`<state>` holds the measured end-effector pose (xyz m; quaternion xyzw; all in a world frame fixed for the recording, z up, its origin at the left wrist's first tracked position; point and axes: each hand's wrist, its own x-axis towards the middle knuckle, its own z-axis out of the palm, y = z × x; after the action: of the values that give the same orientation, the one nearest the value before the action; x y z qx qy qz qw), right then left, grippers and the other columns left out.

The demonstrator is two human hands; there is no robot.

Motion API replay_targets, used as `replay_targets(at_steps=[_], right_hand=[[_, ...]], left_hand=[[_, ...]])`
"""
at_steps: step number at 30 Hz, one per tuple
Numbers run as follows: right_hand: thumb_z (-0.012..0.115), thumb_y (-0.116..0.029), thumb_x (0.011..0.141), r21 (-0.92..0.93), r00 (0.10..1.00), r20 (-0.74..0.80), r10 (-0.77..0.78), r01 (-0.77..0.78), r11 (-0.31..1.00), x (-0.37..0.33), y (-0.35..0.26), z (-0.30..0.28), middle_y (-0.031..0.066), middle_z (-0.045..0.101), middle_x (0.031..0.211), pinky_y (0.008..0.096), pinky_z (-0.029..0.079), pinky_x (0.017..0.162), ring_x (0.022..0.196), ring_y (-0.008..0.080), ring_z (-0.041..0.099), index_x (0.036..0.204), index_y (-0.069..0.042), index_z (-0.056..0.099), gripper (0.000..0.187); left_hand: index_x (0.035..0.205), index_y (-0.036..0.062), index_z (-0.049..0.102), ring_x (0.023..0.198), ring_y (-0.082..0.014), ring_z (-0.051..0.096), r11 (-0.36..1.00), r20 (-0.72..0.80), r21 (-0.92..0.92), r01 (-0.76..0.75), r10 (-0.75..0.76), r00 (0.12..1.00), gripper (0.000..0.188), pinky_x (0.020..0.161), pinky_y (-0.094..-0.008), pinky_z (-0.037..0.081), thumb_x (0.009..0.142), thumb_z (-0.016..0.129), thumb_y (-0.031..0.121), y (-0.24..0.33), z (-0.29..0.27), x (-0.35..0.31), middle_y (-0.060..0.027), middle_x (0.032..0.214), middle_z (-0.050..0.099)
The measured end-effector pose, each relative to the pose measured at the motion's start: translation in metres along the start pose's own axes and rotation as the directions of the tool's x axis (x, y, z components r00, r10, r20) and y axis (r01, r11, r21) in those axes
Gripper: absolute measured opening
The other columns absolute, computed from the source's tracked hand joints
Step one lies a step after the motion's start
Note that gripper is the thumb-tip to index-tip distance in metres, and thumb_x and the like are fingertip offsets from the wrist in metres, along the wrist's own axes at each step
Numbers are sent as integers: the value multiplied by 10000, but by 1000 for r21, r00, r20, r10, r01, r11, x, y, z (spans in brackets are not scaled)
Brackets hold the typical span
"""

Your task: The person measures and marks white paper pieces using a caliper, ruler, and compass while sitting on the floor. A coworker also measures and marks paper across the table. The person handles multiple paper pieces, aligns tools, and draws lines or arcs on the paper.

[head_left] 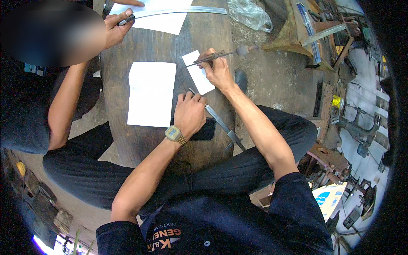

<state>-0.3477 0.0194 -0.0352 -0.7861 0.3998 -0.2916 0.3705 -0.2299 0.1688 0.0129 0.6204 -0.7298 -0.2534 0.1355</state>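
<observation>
My right hand (pixel 219 72) is closed around a thin, dark, pointed metal tool (pixel 225 54). The tool lies slantwise across the fingers, its point to the left over a small white paper strip (pixel 200 80). Nearer to me, my left hand (pixel 190 112), with a gold-coloured watch on the wrist, rests on the wooden table with curled fingers. Those fingers lie over the upper part of a grey metal caliper (pixel 219 119), whose thin end shows beyond them. Under that hand is a dark phone (pixel 205 129), partly covered. A larger white sheet (pixel 151 94) lies to its left.
Across the wooden table (pixel 117 89), another person's hand (pixel 117 29) holds a dark pen beside a metal ruler (pixel 182 11) on white paper (pixel 165 21). A clear plastic bag (pixel 253 15) lies beyond the table. Metal parts and a steel frame (pixel 312 34) stand at the right.
</observation>
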Motion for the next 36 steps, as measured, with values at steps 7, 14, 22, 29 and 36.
replay_targets(at_steps=[7,14,22,29,36], right_hand=[[681,-75,889,15,997,-53,48,-47,999,-1,-2,4,219,663,792,489,488,644,758,432,658,1015,22,550,206],[687,-71,880,59,990,-117,84,-78,995,-3,-11,6,198,687,844,434,508,719,834,392,684,955,5,589,145],[682,-63,875,-7,990,-138,-37,36,999,-3,-5,9,242,671,833,499,504,672,778,446,658,1049,47,572,233],[681,-79,880,26,991,-128,33,-30,999,-4,-2,12,257,663,810,513,503,671,779,457,654,994,35,597,182],[645,-93,893,-23,992,-124,-7,4,1000,-6,-5,8,250,670,787,521,525,701,799,485,653,1021,-4,628,157]], left_hand=[[921,4,679,853,-392,633,959,3,-161,232,-235,972,153,809,-489,510,814,596,76,-29,-43,18,-199,891,670],[893,-3,709,854,-416,682,936,20,-212,282,-285,958,199,793,-480,524,843,535,80,-56,-123,60,-263,841,684],[1090,2,664,1037,-407,624,977,-49,-211,-7,-4,999,356,938,-459,471,772,517,-60,-84,-73,112,-261,1050,667],[1135,27,686,993,-392,626,931,140,-311,-191,244,960,280,898,-445,485,897,637,165,-106,-55,153,-211,992,682],[1088,47,679,1057,-364,620,955,233,-179,-238,276,933,382,926,-470,487,833,747,324,-115,-34,169,-182,1072,662]])
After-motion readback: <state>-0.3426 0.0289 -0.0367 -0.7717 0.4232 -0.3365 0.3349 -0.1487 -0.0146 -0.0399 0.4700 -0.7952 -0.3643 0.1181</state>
